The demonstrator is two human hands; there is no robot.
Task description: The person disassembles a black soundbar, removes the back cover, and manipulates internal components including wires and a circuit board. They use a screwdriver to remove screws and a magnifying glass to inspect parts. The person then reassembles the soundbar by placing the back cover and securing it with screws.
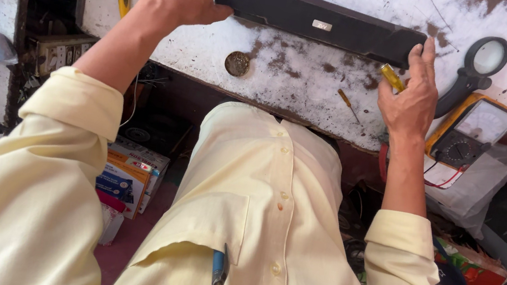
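On workbench (318,78) | black soundbar (317,20) between hands | left fingers (210,10) clasp end | right fingers (424,61) pinch yellow screwdriver (391,76)

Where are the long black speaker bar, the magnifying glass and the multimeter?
Long black speaker bar (352,33), head view, front face right of centre.
Magnifying glass (489,56), head view, centre of the round lens.
Multimeter (488,123), head view, pale dial window.
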